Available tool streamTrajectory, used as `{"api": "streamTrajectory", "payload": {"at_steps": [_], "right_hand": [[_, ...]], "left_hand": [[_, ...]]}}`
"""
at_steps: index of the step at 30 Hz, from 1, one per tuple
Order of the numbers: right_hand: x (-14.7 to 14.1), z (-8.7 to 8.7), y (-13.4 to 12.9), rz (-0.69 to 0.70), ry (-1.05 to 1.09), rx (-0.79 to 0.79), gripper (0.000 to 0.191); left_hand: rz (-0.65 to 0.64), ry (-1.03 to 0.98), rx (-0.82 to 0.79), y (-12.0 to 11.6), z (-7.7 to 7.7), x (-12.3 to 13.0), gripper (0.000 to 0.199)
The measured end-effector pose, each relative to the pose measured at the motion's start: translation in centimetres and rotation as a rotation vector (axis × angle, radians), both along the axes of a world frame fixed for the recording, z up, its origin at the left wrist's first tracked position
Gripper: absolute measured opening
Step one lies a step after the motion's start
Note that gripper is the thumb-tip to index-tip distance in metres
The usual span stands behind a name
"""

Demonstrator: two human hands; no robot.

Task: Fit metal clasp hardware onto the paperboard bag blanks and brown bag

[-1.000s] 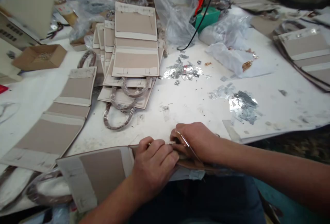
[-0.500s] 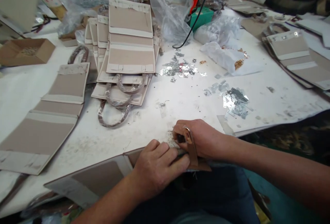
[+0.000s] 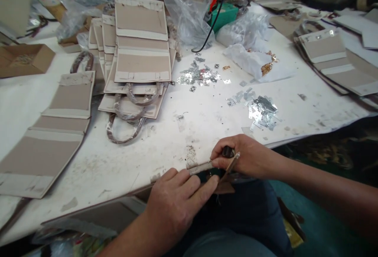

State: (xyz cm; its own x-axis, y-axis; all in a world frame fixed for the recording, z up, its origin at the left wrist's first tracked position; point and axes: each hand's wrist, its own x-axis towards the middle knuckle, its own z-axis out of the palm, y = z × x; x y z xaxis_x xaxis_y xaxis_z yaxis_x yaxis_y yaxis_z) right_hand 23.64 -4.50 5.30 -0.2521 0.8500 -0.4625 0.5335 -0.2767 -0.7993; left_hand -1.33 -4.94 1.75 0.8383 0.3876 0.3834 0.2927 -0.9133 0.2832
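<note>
At the table's near edge, my left hand (image 3: 178, 198) grips a beige bag panel (image 3: 112, 213), fingers over its top edge and thumb pointing right. The panel hangs tilted below the edge, partly hidden by my forearm. A brown strap (image 3: 228, 170) with a metal tip stands up from its right end. My right hand (image 3: 251, 156) is closed around a small hand tool with a dark rounded handle (image 3: 228, 151). Its thin metal point shows by my fingertips, close to the panel's edge; the exact kind of tool cannot be made out.
Stacked bag panels with wrapped handles (image 3: 143, 66) lie ahead, another panel (image 3: 56, 131) at left. Small metal plates (image 3: 262, 111) are scattered in two piles. Beyond are a plastic bag of gold fittings (image 3: 267, 66), a green box (image 3: 226, 16), a cardboard tray (image 3: 44, 62) and more panels (image 3: 327, 48).
My right hand has turned and shifted slightly right, so the tool's thin point now shows. The strap leans more to the right. My left hand keeps its hold while the panel tips lower.
</note>
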Motion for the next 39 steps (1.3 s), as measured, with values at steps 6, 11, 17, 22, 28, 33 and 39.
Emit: {"api": "streamTrajectory", "payload": {"at_steps": [6, 11, 17, 22, 28, 33, 39], "right_hand": [[0.9, 1.3, -2.7, 0.047, 0.076, -0.148, 0.03], [1.0, 1.3, -4.8, 0.074, 0.038, -0.051, 0.014], [1.1, 1.8, -6.1, 0.156, 0.122, -0.019, 0.017], [0.8, 2.6, -6.8, 0.218, 0.076, -0.192, 0.016], [0.4, 3.0, -7.2, 0.289, 0.075, -0.079, 0.017], [-0.1, 3.0, -7.5, 0.265, 0.099, -0.102, 0.015], [-0.7, 2.6, -7.6, 0.292, 0.091, -0.025, 0.015]], "left_hand": [[-0.049, -0.02, 0.072, -2.9, 1.9, -0.3, 0.025], [-0.068, -0.001, 0.105, -5.4, 2.3, -1.1, 0.031], [-0.089, 0.003, 0.095, -7.4, 2.2, -1.7, 0.036], [-0.068, -0.049, 0.102, -8.1, 2.3, -1.7, 0.033], [-0.069, -0.031, 0.112, -8.6, 2.6, -2.2, 0.028], [-0.063, -0.054, 0.146, -8.9, 2.4, -2.5, 0.023], [-0.044, -0.053, 0.153, -9.1, 2.1, -2.8, 0.026]]}}
